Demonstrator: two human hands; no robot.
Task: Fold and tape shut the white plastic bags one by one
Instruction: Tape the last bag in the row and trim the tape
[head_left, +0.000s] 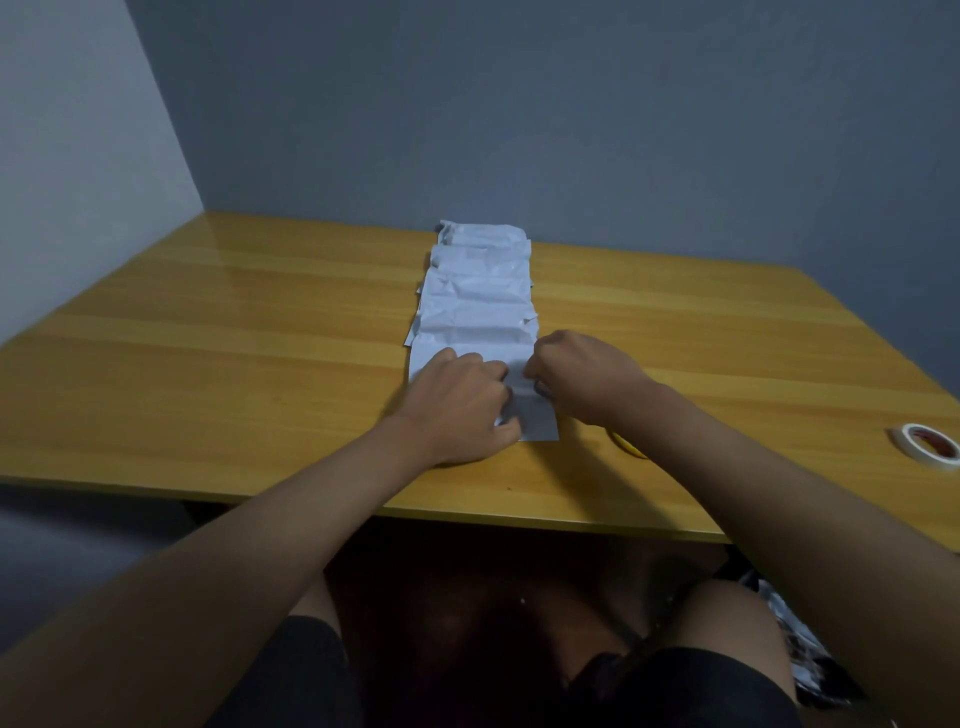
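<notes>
Left hand: fingers curled, pressing the nearest white plastic bag.
Right hand: pinching that bag.
Tape roll: well right of the bag, on the worktop.

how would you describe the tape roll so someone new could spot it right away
Start at the wooden table and follow its near edge to the far right. The tape roll lies flat there, alone, well away from the row of white bags: a small white ring with a red core.

Bags in row mid-table, overlapping front to back; tape roll far right.
</notes>
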